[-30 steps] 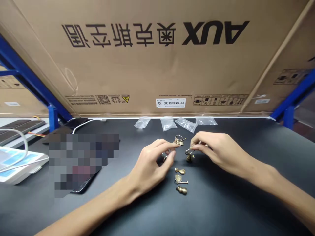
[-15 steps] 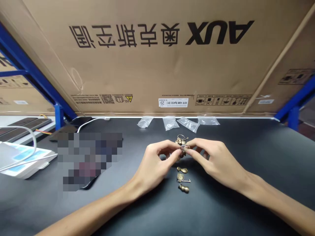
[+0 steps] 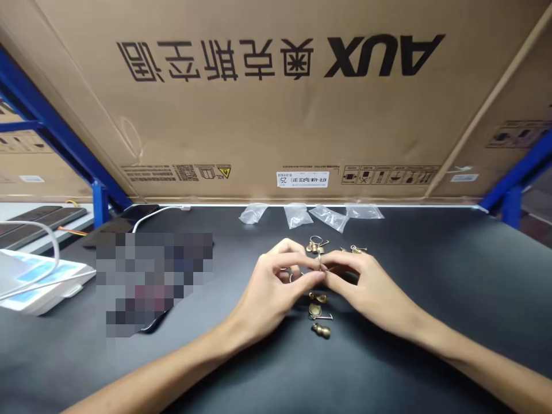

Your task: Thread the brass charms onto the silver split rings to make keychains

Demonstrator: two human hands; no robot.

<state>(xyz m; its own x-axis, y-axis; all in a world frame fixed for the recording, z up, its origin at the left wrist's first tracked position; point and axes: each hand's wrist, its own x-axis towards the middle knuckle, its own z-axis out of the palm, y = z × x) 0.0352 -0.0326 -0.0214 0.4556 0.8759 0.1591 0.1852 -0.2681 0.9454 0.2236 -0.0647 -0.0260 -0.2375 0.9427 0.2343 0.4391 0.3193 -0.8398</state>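
Note:
My left hand (image 3: 276,290) and my right hand (image 3: 364,284) meet at the middle of the black table (image 3: 388,356). Their fingertips pinch together on a small metal key ring (image 3: 321,269) with a brass charm; most of it is hidden by the fingers. Just behind the hands lies a brass charm on a ring (image 3: 315,245), and another small brass piece (image 3: 356,249) lies to its right. In front of the hands three brass charms lie in a short column: one (image 3: 318,297), a round one (image 3: 317,311) and a gourd-shaped one (image 3: 321,330).
Several small clear plastic bags (image 3: 297,215) lie along the table's back edge under a large cardboard box (image 3: 276,98). A blurred dark object (image 3: 150,282) lies at left with a white cable (image 3: 150,214) behind it. A white tray (image 3: 38,282) sits far left. Blue rack posts (image 3: 101,201) flank the table.
My hands came together from slightly apart and now pinch the ring jointly, a little nearer to me. A small brass piece now shows on the table to the right behind my right hand.

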